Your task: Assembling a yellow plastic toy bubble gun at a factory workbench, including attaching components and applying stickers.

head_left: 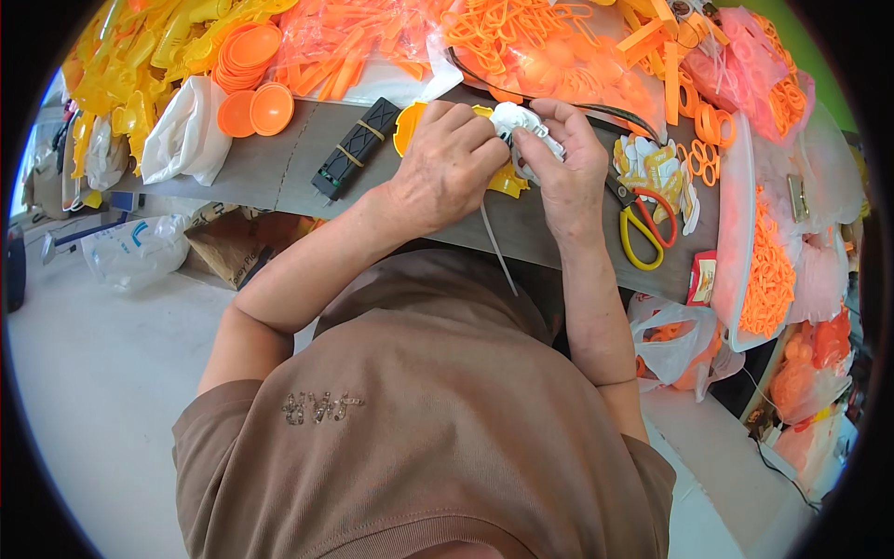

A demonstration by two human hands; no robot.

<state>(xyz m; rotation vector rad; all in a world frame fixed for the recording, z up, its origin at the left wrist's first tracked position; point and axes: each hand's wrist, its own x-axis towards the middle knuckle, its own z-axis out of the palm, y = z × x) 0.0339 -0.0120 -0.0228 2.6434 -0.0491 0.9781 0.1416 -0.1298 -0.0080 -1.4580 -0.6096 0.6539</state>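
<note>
Across the upper half, grey worktop, with yellow parts heaped at far left and orange parts along the far edge, both cut off at the fisheye rim. Both forearms bare below brown short sleeves: left forearm angled up and to the right from a bent elbow, right forearm nearly upright. Left hand and right hand close together, side by side. Left: back upward, fingers curled tightly toward the palm; palm and fingertips hidden, contents of the grip impossible to tell. Right: thumb and bent fingers closed in a pinch on a white part, thumb nearest the body. To the left, black block with two tan bands, lying at a slant; to the right, scissors with one yellow and one red handle loop. White part located between the hands, partly covered by fingers; exact shape hard to make out. Behind the left hand, yellow round part, mostly covered. Below the hands, thin pale strip, slanting across the worktop's near edge; upper end hidden.
</note>
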